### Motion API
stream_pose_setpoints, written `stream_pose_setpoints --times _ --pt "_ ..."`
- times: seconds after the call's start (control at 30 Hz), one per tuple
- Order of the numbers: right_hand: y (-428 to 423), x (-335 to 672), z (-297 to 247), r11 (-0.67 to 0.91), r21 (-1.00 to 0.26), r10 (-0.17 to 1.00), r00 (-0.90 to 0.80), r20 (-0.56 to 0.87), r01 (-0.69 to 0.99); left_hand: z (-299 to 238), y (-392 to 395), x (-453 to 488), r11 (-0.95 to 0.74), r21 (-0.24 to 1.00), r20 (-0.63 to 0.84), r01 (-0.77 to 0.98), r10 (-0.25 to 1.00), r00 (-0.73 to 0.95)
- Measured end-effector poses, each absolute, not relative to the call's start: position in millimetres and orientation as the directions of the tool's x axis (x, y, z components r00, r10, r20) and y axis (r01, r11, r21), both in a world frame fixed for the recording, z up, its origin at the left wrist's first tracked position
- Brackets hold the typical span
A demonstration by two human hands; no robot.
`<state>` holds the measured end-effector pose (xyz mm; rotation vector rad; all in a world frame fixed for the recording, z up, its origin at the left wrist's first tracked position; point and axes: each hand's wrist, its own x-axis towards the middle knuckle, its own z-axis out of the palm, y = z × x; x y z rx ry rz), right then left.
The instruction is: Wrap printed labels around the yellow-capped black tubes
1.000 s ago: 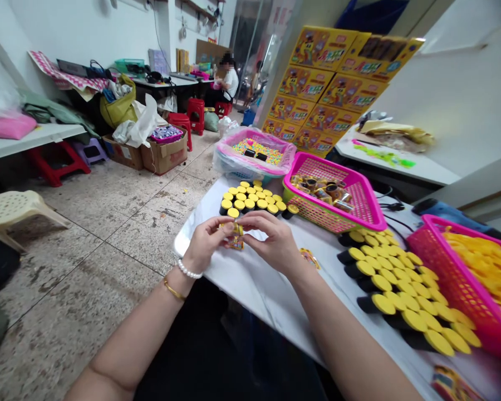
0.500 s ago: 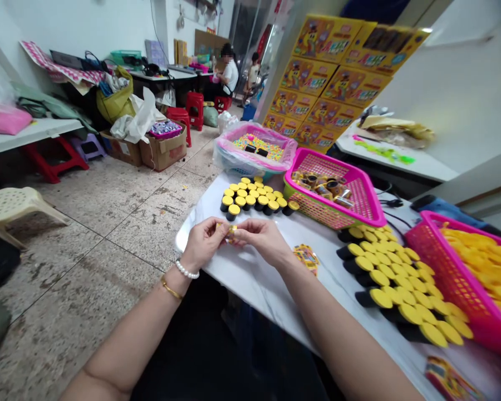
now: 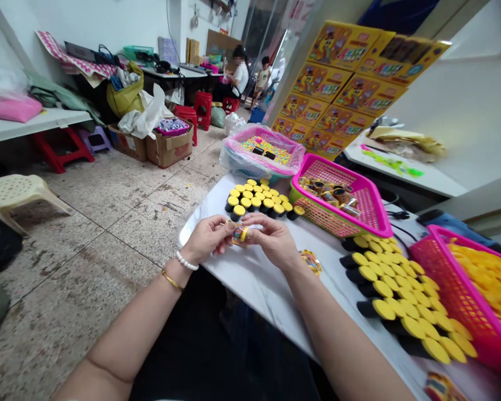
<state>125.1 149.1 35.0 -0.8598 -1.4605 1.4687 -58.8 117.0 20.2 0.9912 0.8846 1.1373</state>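
Both hands meet over the near edge of the white table. My left hand [image 3: 204,242], with a pearl bracelet and a gold bangle at the wrist, pinches one side of a small printed yellow sleeve [image 3: 239,235]. On its other side, the thumb and fingers of my right hand [image 3: 273,239] grip it; they partly hide it. Just beyond stands a group of black tubs with yellow lids [image 3: 256,196]. A stack of printed sleeves [image 3: 311,262] lies flat beside my right forearm.
A pink basket [image 3: 378,220] holds wrapped tubs; a plastic-lined basket [image 3: 294,167] holds coloured beads. More yellow-lidded tubs [image 3: 404,301] stand at right, by a pink basket [image 3: 438,278] of yellow lids. Printed boxes [image 3: 325,83] are stacked behind. Another person [image 3: 240,75] sits far back.
My right hand has turned and its fingers have spread somewhat, so more of the yellow sleeve shows between my hands. The whole view has shifted slightly.
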Motion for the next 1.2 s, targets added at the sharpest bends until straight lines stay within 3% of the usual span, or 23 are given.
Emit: stream_pose_setpoints --times 0.27,0.47,0.6,0.73,0.83,0.97,1.03,1.1,1.2 --pt "141.9 113.5 30.9 0.208 -0.962 0.91 -0.325 0.256 -0.177 23.0 121.3 -57.5 0.171 0.944 -0.119 -0.283 0.974 0.193" --pt "132.5 107.4 32.3 0.319 -0.942 0.85 -0.409 0.332 -0.103 26.4 120.1 -62.2 0.212 0.945 -0.153 -0.25 0.959 0.237" --pt "129.3 105.7 31.6 0.329 -0.938 0.868 -0.357 0.345 -0.109 27.9 120.2 -62.0 0.219 0.947 -0.16 -0.234 0.956 0.245" --pt "156.2 138.0 50.5 0.413 -0.911 0.91 -0.038 0.413 -0.02 25.9 120.0 -60.6 0.217 0.909 -0.153 -0.357 0.968 0.198" --pt "186.5 180.7 68.0 0.465 -0.883 0.85 0.245 0.467 0.069 22.6 120.2 -58.9 0.189 0.901 -0.133 -0.39 0.977 0.164" --pt "199.1 198.1 57.6 0.332 -0.899 0.777 0.459 0.432 0.284 20.5 119.8 -57.1 0.164 0.912 -0.123 -0.376 0.984 0.131" --pt "190.1 181.0 41.4 0.269 -0.863 0.848 0.32 0.423 0.428 20.4 119.2 -56.7 0.148 0.917 -0.117 -0.372 0.987 0.106" --pt "176.2 156.5 26.8 0.274 -0.768 0.935 0.027 0.354 0.579 20.3 118.7 -56.4 0.123 0.924 -0.103 -0.363 0.992 0.074" --pt "158.2 126.9 16.1 0.345 -0.587 0.938 -0.248 0.242 0.732 19.4 118.9 -55.7 0.084 0.933 -0.083 -0.351 0.996 0.018"
